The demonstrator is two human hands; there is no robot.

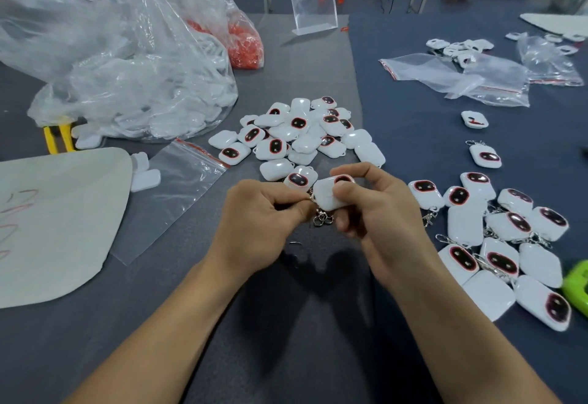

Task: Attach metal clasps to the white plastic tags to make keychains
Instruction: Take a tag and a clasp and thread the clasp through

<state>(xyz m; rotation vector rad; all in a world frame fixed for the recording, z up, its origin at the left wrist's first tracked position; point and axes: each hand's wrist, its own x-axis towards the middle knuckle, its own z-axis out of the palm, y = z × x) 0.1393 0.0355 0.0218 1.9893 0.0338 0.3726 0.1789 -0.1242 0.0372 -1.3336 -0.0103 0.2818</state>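
My right hand [375, 209] grips a white plastic tag [326, 195] between thumb and fingers, just above the table. My left hand [264, 216] pinches a metal clasp [322, 217] at the tag's left edge; its rings and chain hang below the tag. Behind my hands lies a pile of loose white tags [299, 133], some showing a dark oval with a red rim. To the right lies a group of tags with clasps fitted [496, 238].
A big clear bag of white parts [133, 85] and a bag of red rings [245, 44] fill the back left. An empty zip bag [171, 200] and a white sheet [57, 219] lie at left. More bags [458, 75], an acrylic stand [313, 2] and a green object [577, 286] are right.
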